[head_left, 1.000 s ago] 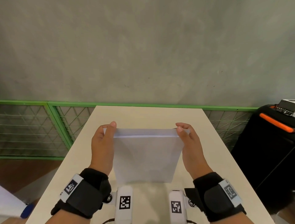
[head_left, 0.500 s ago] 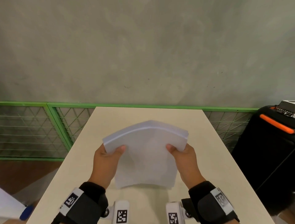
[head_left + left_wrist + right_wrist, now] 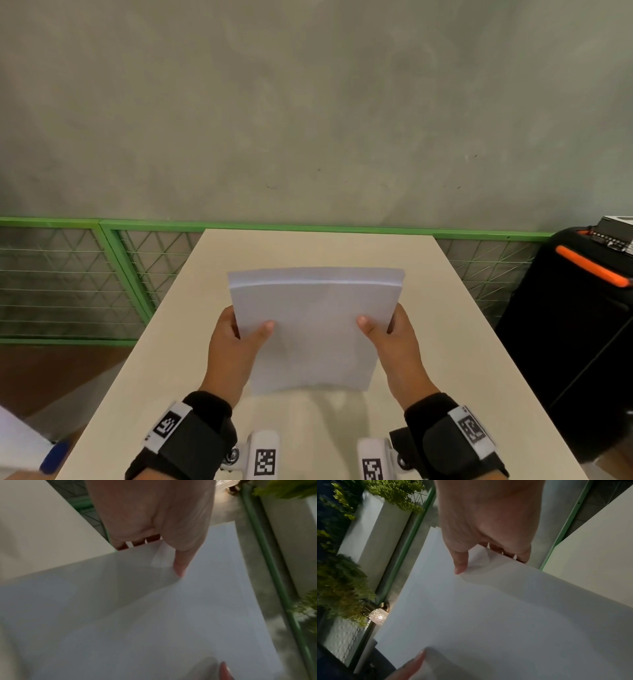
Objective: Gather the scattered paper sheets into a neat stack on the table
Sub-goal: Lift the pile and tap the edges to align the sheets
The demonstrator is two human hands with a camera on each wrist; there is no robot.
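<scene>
The sheets had been gathered, and the step in hand looked like squaring the paper stack (image 3: pixel 315 329) before laying it flat. Both hands held it above the table (image 3: pixel 462 342), its far edge tipped toward 12 o'clock and the sheets bowed slightly across their width. At that far edge a thin band showed the sheets not quite flush, and the right wrist view showed 1 or 2 corners stepping out of line.

The left hand (image 3: pixel 233 346) gripped the stack's edge at 9 o'clock, thumb (image 3: pixel 180 566) pressed on the top sheet and fingers curled beneath. The right hand (image 3: pixel 394 339) mirrored it at 3 o'clock, thumb (image 3: pixel 460 563) on top, fingers under. Both wrists pointed forward, roughly level with each other, forearms nearly parallel.

The next move probably called for tapping an edge on the table to align the sheets, then lowering the stack flat near the table's centre. The grip would need to loosen enough for the sheets to slide level, without letting any slip out.
</scene>
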